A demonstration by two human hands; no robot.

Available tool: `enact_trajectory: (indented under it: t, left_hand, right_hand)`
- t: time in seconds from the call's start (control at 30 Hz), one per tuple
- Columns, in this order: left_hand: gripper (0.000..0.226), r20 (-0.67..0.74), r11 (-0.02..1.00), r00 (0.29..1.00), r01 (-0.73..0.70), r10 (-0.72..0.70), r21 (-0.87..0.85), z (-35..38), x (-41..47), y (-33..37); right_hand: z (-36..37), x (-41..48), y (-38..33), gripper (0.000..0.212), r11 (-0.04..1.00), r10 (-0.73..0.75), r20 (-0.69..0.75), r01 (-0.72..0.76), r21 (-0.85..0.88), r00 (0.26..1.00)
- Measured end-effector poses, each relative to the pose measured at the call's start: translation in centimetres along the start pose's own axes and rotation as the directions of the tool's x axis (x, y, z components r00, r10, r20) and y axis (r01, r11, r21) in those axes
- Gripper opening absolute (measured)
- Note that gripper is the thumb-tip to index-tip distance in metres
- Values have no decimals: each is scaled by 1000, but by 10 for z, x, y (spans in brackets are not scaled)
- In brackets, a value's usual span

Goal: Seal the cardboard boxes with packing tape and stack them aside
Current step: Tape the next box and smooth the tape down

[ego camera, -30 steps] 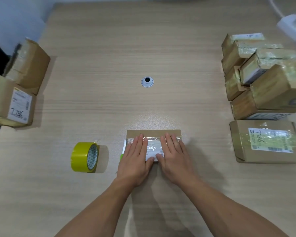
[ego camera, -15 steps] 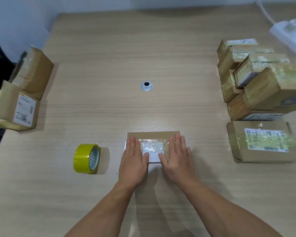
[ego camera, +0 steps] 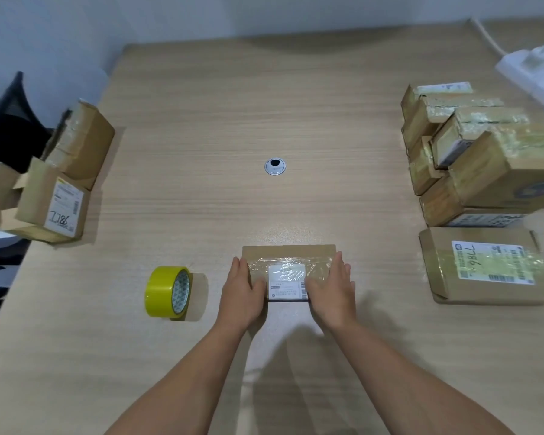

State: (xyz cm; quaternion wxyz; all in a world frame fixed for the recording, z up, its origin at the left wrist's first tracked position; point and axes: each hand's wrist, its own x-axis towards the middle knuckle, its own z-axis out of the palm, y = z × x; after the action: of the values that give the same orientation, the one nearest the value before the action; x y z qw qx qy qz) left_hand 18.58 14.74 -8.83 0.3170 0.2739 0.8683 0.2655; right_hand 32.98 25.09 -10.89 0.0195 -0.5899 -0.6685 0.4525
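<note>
A small flat cardboard box (ego camera: 288,253) with a white label under clear tape lies on the wooden table in front of me. My left hand (ego camera: 242,293) lies flat against its left end, fingers straight. My right hand (ego camera: 333,293) lies flat against its right end, fingers straight too. A roll of yellow packing tape (ego camera: 167,292) stands on its edge to the left of the box, apart from my left hand.
A pile of taped boxes (ego camera: 478,158) stands at the right, with a flat labelled box (ego camera: 484,268) in front of it. Two more boxes (ego camera: 60,183) sit at the table's left edge. A round cable grommet (ego camera: 275,166) is mid-table. A white power strip (ego camera: 531,70) lies far right.
Both hands have slid apart from the middle of the box top to its left and right ends, baring the taped label. The box and tape roll stay put.
</note>
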Motion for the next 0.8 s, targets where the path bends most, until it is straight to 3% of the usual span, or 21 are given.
enact_trajectory:
  t: [0.03,0.13,0.23,0.33,0.47,0.6,0.8]
  left_hand:
    - [12,-23,998,999,27,-28,-59,-2,0,2]
    - [28,-14,956,990,130,-138,-263,-6,-1,10]
    - [56,-7,878,975,197,-223,-436,-9,-3,17]
    - [55,-39,820,964,203,-264,-536,-15,-4,24]
    - [31,-25,802,973,176,-231,-570,-24,-5,28]
    - [51,-69,792,968,155,-240,-590,-30,-4,23]
    - [36,59,850,987,157,-148,-504,-33,-9,28]
  right_hand:
    - [-3,1,-2,81,994,22,-35,-18,109,999]
    - [-15,2,-9,64,932,146,-63,-116,343,987]
    - [-23,5,-13,55,924,165,-117,-112,367,979]
    - [-35,5,-21,39,907,154,-144,-82,412,978]
    - [-50,4,-35,26,819,157,-100,-73,569,982]
    - [-49,3,-37,19,799,144,-87,-64,598,986]
    - [-45,-6,-30,22,839,153,-68,-93,537,986]
